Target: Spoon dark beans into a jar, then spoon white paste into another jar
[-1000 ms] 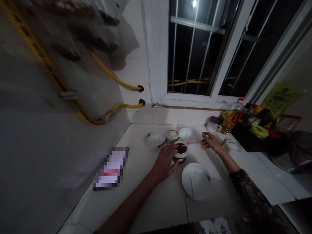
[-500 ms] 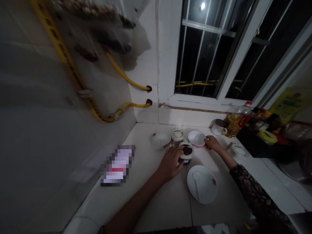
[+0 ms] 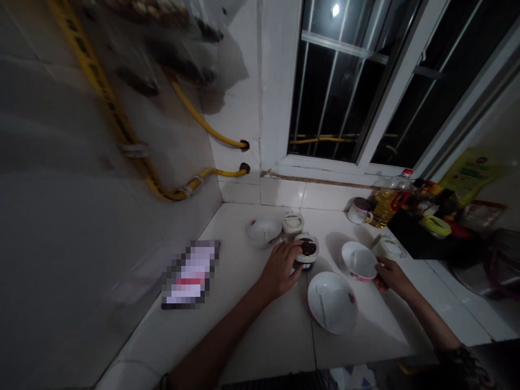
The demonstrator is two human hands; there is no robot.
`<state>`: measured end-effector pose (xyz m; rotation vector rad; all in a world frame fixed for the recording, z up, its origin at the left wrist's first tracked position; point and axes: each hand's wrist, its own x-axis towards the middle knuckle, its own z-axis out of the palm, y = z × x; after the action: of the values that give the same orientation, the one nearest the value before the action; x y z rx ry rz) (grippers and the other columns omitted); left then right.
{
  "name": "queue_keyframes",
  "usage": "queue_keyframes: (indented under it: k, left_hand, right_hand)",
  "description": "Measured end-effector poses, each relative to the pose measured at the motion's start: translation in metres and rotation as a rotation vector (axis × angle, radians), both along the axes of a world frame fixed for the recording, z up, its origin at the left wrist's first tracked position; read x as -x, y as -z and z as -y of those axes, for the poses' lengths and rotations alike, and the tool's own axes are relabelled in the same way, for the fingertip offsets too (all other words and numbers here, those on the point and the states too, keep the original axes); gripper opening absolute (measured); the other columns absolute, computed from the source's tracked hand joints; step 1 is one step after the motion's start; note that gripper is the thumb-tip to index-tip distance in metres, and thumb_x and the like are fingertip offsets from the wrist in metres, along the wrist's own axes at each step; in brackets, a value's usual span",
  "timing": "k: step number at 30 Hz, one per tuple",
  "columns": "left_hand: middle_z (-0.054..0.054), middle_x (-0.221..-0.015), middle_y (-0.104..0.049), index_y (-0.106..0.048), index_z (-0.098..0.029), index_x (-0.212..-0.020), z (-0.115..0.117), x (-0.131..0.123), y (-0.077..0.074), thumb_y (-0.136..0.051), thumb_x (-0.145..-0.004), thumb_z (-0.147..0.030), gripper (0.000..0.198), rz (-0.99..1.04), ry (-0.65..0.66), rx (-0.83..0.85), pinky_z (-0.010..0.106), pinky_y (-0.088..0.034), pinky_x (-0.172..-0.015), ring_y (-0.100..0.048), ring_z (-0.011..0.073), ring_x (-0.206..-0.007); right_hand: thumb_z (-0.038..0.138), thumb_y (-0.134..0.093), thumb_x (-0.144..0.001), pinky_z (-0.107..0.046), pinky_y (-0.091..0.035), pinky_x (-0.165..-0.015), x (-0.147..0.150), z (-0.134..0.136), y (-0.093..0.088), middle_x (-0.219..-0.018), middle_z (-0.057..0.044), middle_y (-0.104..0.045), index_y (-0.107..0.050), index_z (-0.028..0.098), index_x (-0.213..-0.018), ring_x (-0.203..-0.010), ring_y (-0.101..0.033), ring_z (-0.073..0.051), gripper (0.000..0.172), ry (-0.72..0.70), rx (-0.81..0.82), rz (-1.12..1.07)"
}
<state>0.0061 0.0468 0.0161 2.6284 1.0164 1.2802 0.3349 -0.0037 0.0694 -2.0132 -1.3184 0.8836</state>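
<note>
My left hand (image 3: 279,269) grips a small clear jar (image 3: 310,259) with a white rim and dark red-brown contents, standing on the counter. On the right, my right hand (image 3: 393,276) pinches the rim of a small white bowl (image 3: 357,259) with a pink base; a white spoon seems to lie inside. Nearer me sits a larger white bowl (image 3: 340,303) with a white spoon (image 3: 322,304) and a red mark inside. Behind the jar stands another white-lidded jar (image 3: 292,223), and to its left a third white bowl (image 3: 255,232) holding a spoon.
A phone with a blurred screen (image 3: 190,275) lies by the left wall. At the back right are a mug (image 3: 358,212), an oil bottle (image 3: 384,205) and several condiment containers. A white-lidded container (image 3: 390,247) stands beyond my right hand. A yellow hose (image 3: 142,168) runs along the wall.
My right hand has brought the small white bowl from beside the jars towards me and to the right. My left hand stays on the jar. The view has shifted slightly.
</note>
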Motion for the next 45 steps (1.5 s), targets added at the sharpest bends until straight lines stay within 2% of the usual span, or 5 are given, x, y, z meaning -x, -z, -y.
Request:
queue_keyframes:
  k: [6, 12, 16, 25, 45]
  left_hand:
    - [0.014, -0.128, -0.058, -0.047, -0.02, -0.11, 0.0, 0.0, 0.0, -0.054, -0.082, -0.015, 0.029, 0.014, 0.008, -0.014, 0.048, -0.041, -0.101, -0.054, 0.0273, -0.119]
    - [0.014, -0.127, -0.057, -0.048, -0.019, -0.112, 0.003, 0.0, -0.003, -0.055, -0.082, -0.013, 0.031, 0.019, 0.021, 0.002, 0.047, -0.042, -0.1, -0.054, 0.0272, -0.119]
    - [0.014, -0.128, -0.056, -0.049, -0.019, -0.112, 0.003, 0.0, -0.004, -0.056, -0.081, -0.012, 0.032, 0.033, 0.028, 0.01, 0.046, -0.044, -0.098, -0.053, 0.0274, -0.119]
    - [0.015, -0.127, -0.057, -0.047, -0.02, -0.113, 0.0, -0.001, 0.0, -0.056, -0.08, -0.014, 0.034, 0.029, 0.031, 0.009, 0.046, -0.044, -0.097, -0.054, 0.028, -0.118]
    - [0.014, -0.125, -0.058, -0.049, -0.02, -0.111, -0.001, 0.0, -0.001, -0.054, -0.082, -0.014, 0.03, 0.022, 0.021, 0.007, 0.048, -0.044, -0.097, -0.055, 0.0283, -0.116]
  right_hand:
    - [0.032, -0.043, -0.085, -0.026, -0.047, -0.039, -0.009, 0.016, 0.0, -0.05, 0.001, -0.063, -0.057, 0.017, -0.113, -0.042, -0.063, -0.019, 0.035, 0.02, 0.067, 0.042]
    - [0.042, -0.059, -0.084, -0.029, -0.049, -0.053, 0.012, 0.001, -0.071, -0.059, -0.003, -0.069, -0.062, 0.018, -0.117, -0.053, -0.067, -0.021, 0.041, -0.153, -0.098, 0.647]
    - [0.039, -0.065, -0.082, -0.03, -0.052, -0.074, 0.071, -0.054, -0.097, -0.092, -0.007, -0.074, -0.054, 0.021, -0.129, -0.085, -0.07, -0.022, 0.052, -0.473, -0.284, 0.57]
    - [0.045, -0.085, -0.058, -0.043, -0.039, -0.106, 0.188, -0.174, -0.057, -0.146, -0.023, -0.041, -0.028, 0.012, -0.15, -0.131, -0.045, -0.035, 0.113, -0.859, -0.114, 0.545]
    - [0.025, -0.08, -0.051, -0.046, -0.042, -0.1, 0.187, -0.178, -0.028, -0.138, -0.021, -0.04, -0.02, 0.014, -0.15, -0.122, -0.049, -0.038, 0.116, -0.797, -0.222, 0.601]
